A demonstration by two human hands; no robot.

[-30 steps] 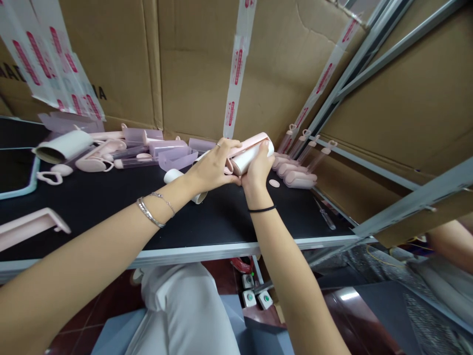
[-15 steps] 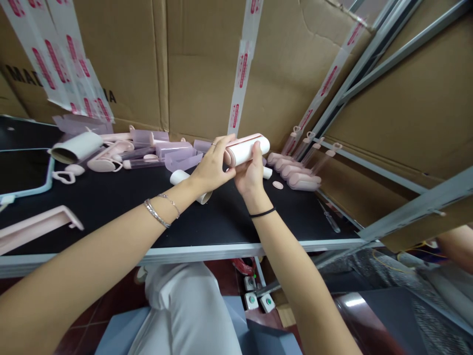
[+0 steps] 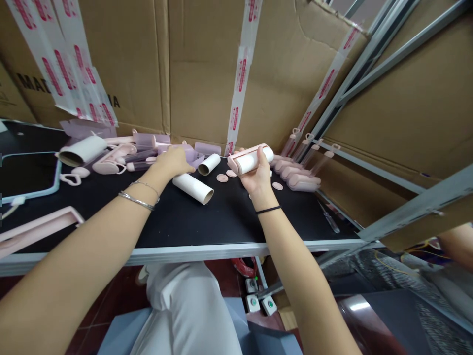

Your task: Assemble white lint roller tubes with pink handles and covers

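My right hand (image 3: pixel 258 175) grips a white lint roller in a pink frame (image 3: pixel 251 158), held just above the black table top (image 3: pixel 207 222). My left hand (image 3: pixel 172 161) has left the roller and lies over the heap of translucent purple covers (image 3: pixel 201 148), fingers curled down on them; whether it grips one is hidden. Two white paper rolls lie beside it, a long one (image 3: pixel 193 188) and a short one (image 3: pixel 209 164). Small pink round caps (image 3: pixel 222 178) lie on the table between my hands.
A row of finished pink rollers (image 3: pixel 295 177) lies right of my right hand. More pink handles and a large white roll (image 3: pixel 81 150) are at the left. Cardboard walls (image 3: pixel 207 74) close the back. A pink tray (image 3: pixel 37 229) sits front left, and another person's arm (image 3: pixel 453 241) shows at the right edge.
My left hand let go of the roller and moved left to the purple covers. My right hand keeps the roller and has lowered it slightly toward the table.
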